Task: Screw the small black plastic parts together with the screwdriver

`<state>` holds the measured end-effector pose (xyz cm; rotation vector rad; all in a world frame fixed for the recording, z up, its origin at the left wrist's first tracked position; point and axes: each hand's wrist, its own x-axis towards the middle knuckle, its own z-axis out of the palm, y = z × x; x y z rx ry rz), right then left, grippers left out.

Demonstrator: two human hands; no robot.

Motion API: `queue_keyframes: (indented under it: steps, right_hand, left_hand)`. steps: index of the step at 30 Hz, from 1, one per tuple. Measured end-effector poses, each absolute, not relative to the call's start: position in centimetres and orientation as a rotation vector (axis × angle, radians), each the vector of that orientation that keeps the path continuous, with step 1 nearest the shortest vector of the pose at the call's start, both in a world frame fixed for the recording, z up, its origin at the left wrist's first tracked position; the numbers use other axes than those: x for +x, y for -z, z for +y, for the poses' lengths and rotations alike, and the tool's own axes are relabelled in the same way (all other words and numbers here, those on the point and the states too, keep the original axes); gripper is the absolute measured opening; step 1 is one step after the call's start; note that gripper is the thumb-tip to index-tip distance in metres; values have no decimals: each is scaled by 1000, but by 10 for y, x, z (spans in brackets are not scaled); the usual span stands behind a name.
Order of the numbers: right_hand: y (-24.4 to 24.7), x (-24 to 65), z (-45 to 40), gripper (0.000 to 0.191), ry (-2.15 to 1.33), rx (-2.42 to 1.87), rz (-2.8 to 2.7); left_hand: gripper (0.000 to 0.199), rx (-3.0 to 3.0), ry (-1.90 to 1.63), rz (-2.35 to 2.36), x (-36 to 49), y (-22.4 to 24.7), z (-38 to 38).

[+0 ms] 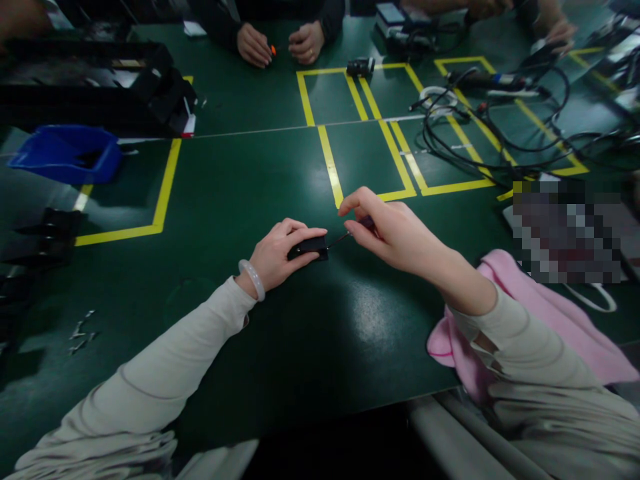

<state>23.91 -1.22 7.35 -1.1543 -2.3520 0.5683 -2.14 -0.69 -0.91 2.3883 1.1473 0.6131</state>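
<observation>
One black part (320, 249) lies low over the green bench (225, 200), in the left hand (275, 253); the left fingers are clamped on it, forefinger along the far side and thumb along the near side. To its right, the right hand (400, 230) has its fingers closed around the dark handle of one thin-shafted screwdriver (367, 222), the shaft reaching to the part's right end; whether the tip touches cannot be told.

All else is placed from the black part. Far to the left and beyond it sits one blue bin (70, 153), with one long black rack (90, 90) behind. Left and nearer the wearer is one small group of loose screws (80, 333), too blurred to count. Well to the right lies one pink cloth (545, 313). Beyond it stand one short black cylinder (361, 67) and, farther off, one other person's two hands (255, 45), with one orange-ended item (273, 50) at them.
</observation>
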Motion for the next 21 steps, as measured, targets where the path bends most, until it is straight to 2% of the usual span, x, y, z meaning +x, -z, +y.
queue_keyframes:
  steps: [10, 15, 21]
  right_hand:
    - [-77, 238, -13, 18, -596, -1195, -2407]
    - [-77, 238, -14, 25, -584, -1170, -2384]
    - [-76, 239, -12, 17, -579, -1197, -2393]
  left_hand:
    - [42, 2380, -608, 1154, -21, 9, -7]
    - [41, 2389, -623, 1144, -22, 11, -6]
    - [41, 2388, -619, 1151, -22, 11, -6]
